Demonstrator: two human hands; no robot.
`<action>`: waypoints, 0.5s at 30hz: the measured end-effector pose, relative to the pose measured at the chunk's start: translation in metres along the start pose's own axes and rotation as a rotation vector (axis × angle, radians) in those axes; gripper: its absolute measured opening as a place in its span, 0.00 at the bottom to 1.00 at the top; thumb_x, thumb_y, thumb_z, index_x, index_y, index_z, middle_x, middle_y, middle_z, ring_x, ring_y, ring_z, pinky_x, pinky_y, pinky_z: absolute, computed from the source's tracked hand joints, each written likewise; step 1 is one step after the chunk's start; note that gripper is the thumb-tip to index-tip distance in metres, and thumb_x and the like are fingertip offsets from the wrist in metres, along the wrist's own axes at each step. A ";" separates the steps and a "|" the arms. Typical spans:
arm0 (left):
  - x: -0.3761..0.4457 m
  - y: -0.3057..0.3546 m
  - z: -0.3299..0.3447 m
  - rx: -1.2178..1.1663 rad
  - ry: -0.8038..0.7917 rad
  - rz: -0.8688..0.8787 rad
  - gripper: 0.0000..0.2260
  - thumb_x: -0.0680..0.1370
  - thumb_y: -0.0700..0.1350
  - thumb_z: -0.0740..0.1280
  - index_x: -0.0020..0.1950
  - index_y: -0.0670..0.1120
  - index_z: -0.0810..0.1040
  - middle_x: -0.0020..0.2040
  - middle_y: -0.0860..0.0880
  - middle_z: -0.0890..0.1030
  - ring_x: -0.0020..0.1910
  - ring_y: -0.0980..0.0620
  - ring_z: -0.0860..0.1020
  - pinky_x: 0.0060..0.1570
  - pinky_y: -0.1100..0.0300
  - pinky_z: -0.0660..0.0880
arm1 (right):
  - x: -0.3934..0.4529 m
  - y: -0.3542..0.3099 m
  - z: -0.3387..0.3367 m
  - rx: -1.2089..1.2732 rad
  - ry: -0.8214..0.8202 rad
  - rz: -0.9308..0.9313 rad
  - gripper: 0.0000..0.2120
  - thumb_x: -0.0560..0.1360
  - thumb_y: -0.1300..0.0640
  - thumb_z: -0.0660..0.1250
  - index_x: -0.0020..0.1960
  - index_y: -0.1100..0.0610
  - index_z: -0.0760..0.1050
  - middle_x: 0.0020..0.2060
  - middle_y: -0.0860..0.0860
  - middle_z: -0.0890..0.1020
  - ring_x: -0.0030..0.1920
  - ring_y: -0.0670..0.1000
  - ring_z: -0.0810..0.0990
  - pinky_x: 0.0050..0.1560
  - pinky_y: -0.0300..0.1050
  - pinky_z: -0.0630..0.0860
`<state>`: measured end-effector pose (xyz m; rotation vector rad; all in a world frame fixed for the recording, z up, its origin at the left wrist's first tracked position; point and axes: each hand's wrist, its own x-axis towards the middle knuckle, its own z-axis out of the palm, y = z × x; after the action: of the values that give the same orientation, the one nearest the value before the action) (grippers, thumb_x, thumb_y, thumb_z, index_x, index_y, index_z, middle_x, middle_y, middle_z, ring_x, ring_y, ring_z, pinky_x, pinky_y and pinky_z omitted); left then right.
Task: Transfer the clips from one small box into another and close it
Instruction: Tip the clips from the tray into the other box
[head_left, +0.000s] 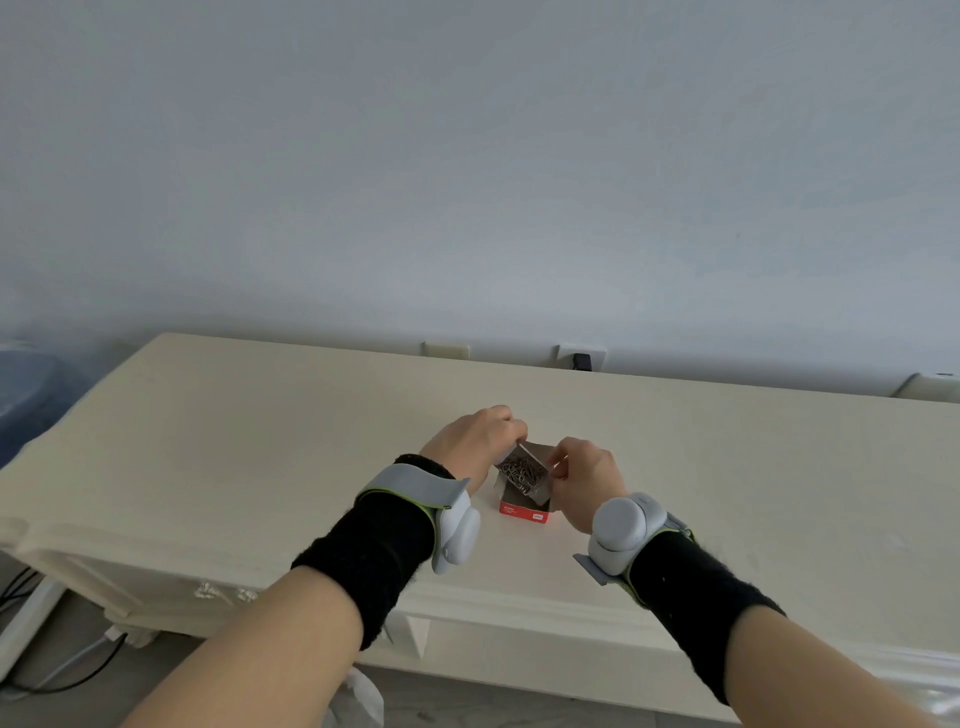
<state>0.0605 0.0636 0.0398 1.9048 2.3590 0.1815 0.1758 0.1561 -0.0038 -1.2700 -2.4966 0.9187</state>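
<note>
A small red cardboard box (523, 513) stands on the cream table (260, 441), its top open and its grey inside showing. A heap of metal paper clips (523, 474) fills the opening. My left hand (475, 441) is curled over the box's far left corner, with a grey flap or second box edge under its fingers; which of the two I cannot tell. My right hand (584, 475) pinches the box's right flap. Both wrists carry black bands and grey devices. No separate second box shows clearly.
The table's front edge (519, 597) runs just below my wrists. Wall sockets (581, 358) sit behind the table's far edge. Cables (62, 670) lie on the floor at the lower left, and a blue object (26, 389) stands at the far left.
</note>
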 end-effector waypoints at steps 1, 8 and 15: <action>0.000 0.001 0.000 0.000 -0.001 -0.014 0.21 0.72 0.24 0.55 0.60 0.39 0.73 0.58 0.41 0.74 0.52 0.40 0.76 0.50 0.49 0.72 | 0.001 0.001 0.000 0.013 0.005 0.011 0.11 0.71 0.70 0.60 0.50 0.64 0.78 0.48 0.60 0.83 0.43 0.57 0.78 0.46 0.48 0.78; -0.003 0.002 0.004 -0.001 0.008 -0.049 0.20 0.72 0.24 0.56 0.60 0.40 0.70 0.57 0.40 0.72 0.41 0.43 0.72 0.39 0.51 0.67 | 0.002 0.001 0.000 0.053 0.015 0.016 0.10 0.71 0.68 0.62 0.49 0.64 0.79 0.48 0.60 0.82 0.46 0.59 0.79 0.46 0.48 0.76; -0.003 0.003 0.011 0.007 0.024 -0.018 0.16 0.75 0.28 0.56 0.59 0.40 0.70 0.56 0.41 0.72 0.37 0.46 0.68 0.36 0.56 0.65 | 0.001 0.007 0.004 -0.016 0.058 0.005 0.09 0.75 0.67 0.60 0.53 0.64 0.76 0.54 0.61 0.78 0.48 0.58 0.75 0.45 0.44 0.69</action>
<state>0.0661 0.0617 0.0293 1.8941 2.3944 0.1966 0.1775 0.1583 -0.0112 -1.2894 -2.4626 0.8524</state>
